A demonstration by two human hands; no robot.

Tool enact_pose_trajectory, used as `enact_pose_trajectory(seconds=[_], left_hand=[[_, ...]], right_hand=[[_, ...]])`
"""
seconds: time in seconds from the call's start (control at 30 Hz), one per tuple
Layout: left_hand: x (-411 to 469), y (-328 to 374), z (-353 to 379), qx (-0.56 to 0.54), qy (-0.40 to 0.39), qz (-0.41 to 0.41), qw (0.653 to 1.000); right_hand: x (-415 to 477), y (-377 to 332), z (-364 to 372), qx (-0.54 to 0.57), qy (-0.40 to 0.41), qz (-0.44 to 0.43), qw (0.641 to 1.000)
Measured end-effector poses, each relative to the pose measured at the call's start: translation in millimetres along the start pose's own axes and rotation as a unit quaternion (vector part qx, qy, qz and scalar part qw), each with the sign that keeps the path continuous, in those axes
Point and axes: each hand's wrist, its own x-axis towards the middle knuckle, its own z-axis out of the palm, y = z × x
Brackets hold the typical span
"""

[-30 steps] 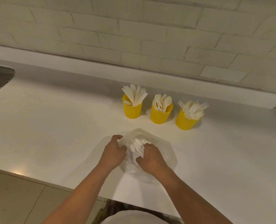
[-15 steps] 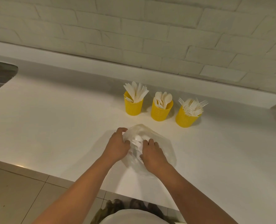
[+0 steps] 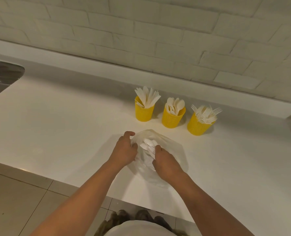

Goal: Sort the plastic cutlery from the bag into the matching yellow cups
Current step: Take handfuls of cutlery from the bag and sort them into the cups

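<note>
i counted one clear plastic bag [image 3: 173,150], three yellow cups and two hands. the bag lay on the white counter [image 3: 56,125], crumpled and half open, with a bunch of white cutlery [image 3: 149,143] showing at its mouth; the pieces overlapped too much for me to count or sort by kind. the left hand [image 3: 124,150] gripped the bag's left edge, fingers curled tight into the plastic and thumb on top. the right hand [image 3: 166,162] sat on the bag's near right part, its fingers curled down onto the plastic right against the white bunch; i could not tell whether it had hold of the plastic alone or of the pieces as well. beyond the bag, near it but not touching, the three cups stood upright in a row: the knife cup [image 3: 143,113] behind the bag's left side, the spoon cup [image 3: 172,118] behind its middle, the fork cup [image 3: 198,126] behind its right side. each held a fanned bunch, knives [image 3: 147,96], spoons [image 3: 176,103] and forks [image 3: 206,113], too crowded to number. the forearms crossed the near half of the bag and hid it. far left of the bag was the corner of a steel sink [image 3: 0,77], behind the cups a white brick wall [image 3: 158,31], and below the counter edge a tiled floor [image 3: 22,201].
</note>
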Motion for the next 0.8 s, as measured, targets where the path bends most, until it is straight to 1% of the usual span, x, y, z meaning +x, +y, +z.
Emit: enact_pose_trajectory(seconds=[0.13,0.2,0.3,0.37,0.47,0.57,0.63,0.7,0.77,0.8], left_hand=[[1.6,3.1,-0.9,0.002,0.001,0.004,1.0],[1.6,4.1,-2.4,0.007,0.004,0.0,1.0],[1.5,4.8,-6.0,-0.001,0.015,-0.012,1.0],[1.1,4.8,-7.8,-0.004,0.022,-0.02,1.0],[-1.4,7.2,-10.8,0.02,0.007,-0.022,1.0],[-11.1,18.6,-14.4,0.089,-0.015,-0.015,0.996],[-24.6,36.8,-18.9,0.079,0.019,0.022,0.996],[-37.2,60.0,-22.7,0.02,0.069,0.108,0.992],[-45.3,83.7,-25.7,-0.092,0.08,0.187,0.975],[-47.1,96.6,-27.6,-0.159,0.064,0.204,0.964]], right_hand=[[-5.6,-1.4,-7.6,0.021,0.006,-0.009,1.0],[-8.5,0.3,-15.0,0.039,-0.005,-0.017,0.999],[-15.7,8.2,-29.6,0.1,-0.028,-0.034,0.994],[-20.7,13.3,-40.7,0.153,-0.028,-0.052,0.986],[-27.3,13.3,-58.5,0.253,0.016,-0.049,0.966],[-31.1,6.3,-78.0,0.384,0.071,-0.006,0.921],[-32.9,1.7,-91.9,0.433,0.093,0.014,0.897],[-36.0,-1.2,-105.1,0.464,0.094,0.014,0.881],[-40.2,-3.1,-114.2,0.5,0.082,-0.007,0.862],[-42.7,-3.9,-117.6,0.516,0.073,-0.021,0.853]])
